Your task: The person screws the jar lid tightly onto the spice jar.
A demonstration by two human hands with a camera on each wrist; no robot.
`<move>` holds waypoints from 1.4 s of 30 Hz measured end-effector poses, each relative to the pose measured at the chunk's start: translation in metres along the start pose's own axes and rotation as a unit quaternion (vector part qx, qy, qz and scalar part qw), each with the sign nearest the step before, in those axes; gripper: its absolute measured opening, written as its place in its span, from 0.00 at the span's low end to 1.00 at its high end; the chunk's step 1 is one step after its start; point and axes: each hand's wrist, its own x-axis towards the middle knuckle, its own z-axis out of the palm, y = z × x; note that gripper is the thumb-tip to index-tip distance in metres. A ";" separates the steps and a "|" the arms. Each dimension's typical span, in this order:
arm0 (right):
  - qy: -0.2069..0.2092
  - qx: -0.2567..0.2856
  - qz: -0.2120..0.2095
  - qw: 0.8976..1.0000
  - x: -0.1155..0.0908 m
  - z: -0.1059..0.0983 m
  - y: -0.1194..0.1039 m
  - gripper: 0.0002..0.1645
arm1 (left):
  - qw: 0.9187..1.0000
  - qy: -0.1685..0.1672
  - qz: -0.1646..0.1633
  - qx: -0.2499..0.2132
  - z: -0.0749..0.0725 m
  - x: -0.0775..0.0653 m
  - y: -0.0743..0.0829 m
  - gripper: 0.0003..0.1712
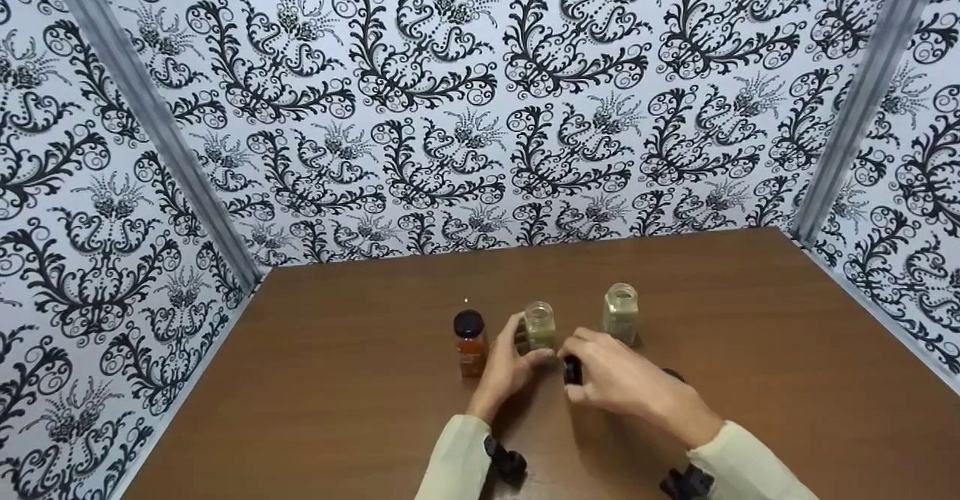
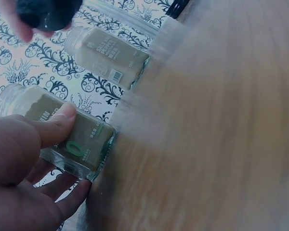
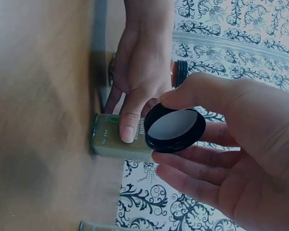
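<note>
My left hand (image 1: 511,361) grips a glass spice jar (image 2: 85,139) of greenish-brown powder, which stands upright on the table with its mouth uncovered. Between the thumb and fingers of my right hand (image 1: 619,376) is a black jar lid (image 3: 176,129), its pale inner side showing in the right wrist view. The lid is apart from the jar, just to its right in the head view. Beyond my right hand stands a second uncovered jar (image 1: 621,316) holding pale powder. Left of my left hand is a jar (image 1: 471,350) of orange-red contents with its black lid on.
Another black lid (image 1: 673,374) lies on the brown table (image 1: 360,380), partly hidden behind my right hand. Patterned black-and-white walls (image 1: 450,110) enclose the back and sides of the table.
</note>
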 end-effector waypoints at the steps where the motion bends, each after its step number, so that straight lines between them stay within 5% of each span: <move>1: 0.002 0.000 -0.001 1.000 0.002 -0.001 0.000 0.19 | 1.000 0.001 0.001 0.003 0.000 0.000 0.000 0.34; 24: 0.078 0.055 -0.050 0.994 0.044 -0.011 0.019 0.21 | 1.000 0.001 0.020 -0.022 0.002 0.001 -0.001 0.35; 35: 0.095 0.185 0.069 0.976 0.056 -0.005 0.036 0.23 | 1.000 0.008 0.016 -0.011 -0.001 0.000 0.000 0.34; 42: 0.105 0.236 0.087 0.962 0.059 0.003 0.045 0.23 | 1.000 0.011 0.018 -0.016 0.001 0.001 -0.001 0.33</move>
